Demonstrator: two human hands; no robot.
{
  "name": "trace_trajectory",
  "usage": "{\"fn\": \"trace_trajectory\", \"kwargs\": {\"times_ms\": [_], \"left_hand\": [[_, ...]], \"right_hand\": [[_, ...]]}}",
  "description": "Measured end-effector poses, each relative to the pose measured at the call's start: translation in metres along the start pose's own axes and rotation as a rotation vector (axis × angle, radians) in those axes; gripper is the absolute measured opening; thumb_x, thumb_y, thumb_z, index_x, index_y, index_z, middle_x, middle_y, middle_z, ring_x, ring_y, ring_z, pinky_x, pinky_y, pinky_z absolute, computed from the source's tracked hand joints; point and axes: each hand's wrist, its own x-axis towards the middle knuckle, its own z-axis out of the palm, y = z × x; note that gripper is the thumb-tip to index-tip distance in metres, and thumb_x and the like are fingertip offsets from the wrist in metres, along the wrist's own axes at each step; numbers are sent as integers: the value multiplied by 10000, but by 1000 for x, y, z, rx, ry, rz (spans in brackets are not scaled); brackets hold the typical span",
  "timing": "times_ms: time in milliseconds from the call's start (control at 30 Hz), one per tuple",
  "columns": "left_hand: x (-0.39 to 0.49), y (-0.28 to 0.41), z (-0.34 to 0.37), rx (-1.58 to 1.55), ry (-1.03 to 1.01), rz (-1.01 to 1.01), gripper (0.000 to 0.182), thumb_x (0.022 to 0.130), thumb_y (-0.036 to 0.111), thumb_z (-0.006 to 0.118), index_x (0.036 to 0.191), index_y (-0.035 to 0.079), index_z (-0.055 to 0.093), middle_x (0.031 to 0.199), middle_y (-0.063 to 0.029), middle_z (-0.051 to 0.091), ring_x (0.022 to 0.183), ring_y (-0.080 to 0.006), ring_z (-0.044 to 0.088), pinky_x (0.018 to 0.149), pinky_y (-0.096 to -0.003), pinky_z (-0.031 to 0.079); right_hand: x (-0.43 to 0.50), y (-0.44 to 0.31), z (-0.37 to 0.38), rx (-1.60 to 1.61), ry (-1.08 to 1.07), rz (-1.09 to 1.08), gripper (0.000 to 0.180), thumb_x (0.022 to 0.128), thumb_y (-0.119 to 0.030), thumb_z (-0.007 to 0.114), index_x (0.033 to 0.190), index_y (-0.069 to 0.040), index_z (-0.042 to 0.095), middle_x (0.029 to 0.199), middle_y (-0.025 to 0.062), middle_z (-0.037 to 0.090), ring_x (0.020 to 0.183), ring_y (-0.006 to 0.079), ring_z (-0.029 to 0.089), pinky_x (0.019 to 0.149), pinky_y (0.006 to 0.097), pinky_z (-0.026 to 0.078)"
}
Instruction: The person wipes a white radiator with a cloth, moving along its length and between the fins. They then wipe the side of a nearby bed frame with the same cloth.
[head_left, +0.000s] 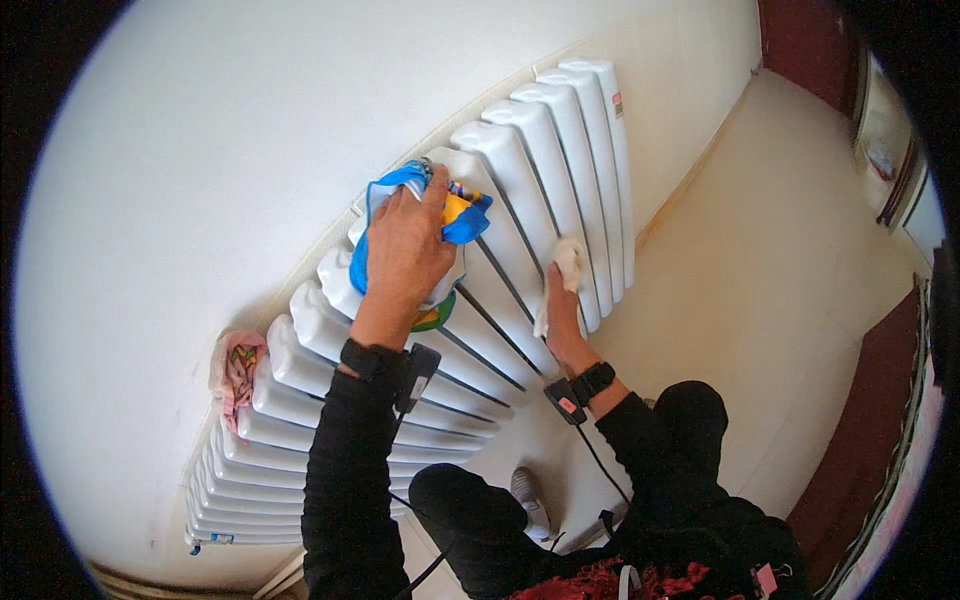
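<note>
A white sectional radiator stands along the wall in front of me. On top of its sections, my left hand grips a bunched cloth in blue, yellow, white and green. The fingertips press towards the gap between radiator and wall. Lower on the front face of the columns, my right hand holds a cream-coloured cloth against the metal. That hand is seen edge-on, so most of its fingers are hidden. Black straps with small wired boxes circle both wrists.
A pink cloth hangs over the radiator's top, left of my hands. The pale wall rises behind. Light flooring stretches right, towards a dark red panel with fabric at its edge. My knees and one shoe are close below.
</note>
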Motion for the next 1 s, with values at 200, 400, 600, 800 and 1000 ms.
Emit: {"fn": "trace_trajectory", "kwargs": {"times_ms": [200, 400, 600, 800, 1000], "left_hand": [[12, 3, 5, -12, -31, -9, 606, 751, 91, 662, 1323, 11, 478, 1034, -258, 622, 991, -404, 599, 950, -468, 443], [33, 3, 14, -165, 9, 37, 562, 785, 143, 644, 1316, 33, 497, 1006, -276, 631, 968, -422, 601, 880, -474, 470], [51, 7, 21, -183, -26, 9, 546, 805, 230, 673, 1304, 61, 530, 1010, -273, 635, 932, -414, 619, 839, -464, 494], [64, 11, 24, -192, -93, -21, 580, 803, 265, 698, 1317, 57, 530, 1028, -274, 638, 951, -407, 628, 848, -446, 499], [74, 15, 28, -213, -97, 8, 592, 797, 232, 701, 1327, 46, 514, 1027, -280, 637, 957, -418, 623, 850, -450, 498]], "right_hand": [[7, -110, 94, -432, -85, -653, 688, 902, -252, 647, 1450, -30, 295, 1407, 195, 424, 1251, 310, 480, 1029, 353, 396], [40, -166, 85, -1058, -132, -1144, 709, 884, -267, 604, 1498, -130, 278, 1561, 182, 172, 1433, 391, 157, 1091, 578, 230], [78, -138, 54, -699, 61, -758, 830, 886, -330, 613, 1503, -15, 157, 1524, 238, 240, 1405, 397, 247, 1132, 487, 222], [107, -182, 63, -784, 38, -876, 790, 894, -475, 551, 1475, -20, 270, 1513, 235, 251, 1409, 403, 212, 1096, 585, 221], [129, -266, 90, -1447, -88, -843, 588, 899, -511, 475, 1285, -82, 586, 1446, 180, 403, 1386, 400, 261, 1051, 666, 205]]}}
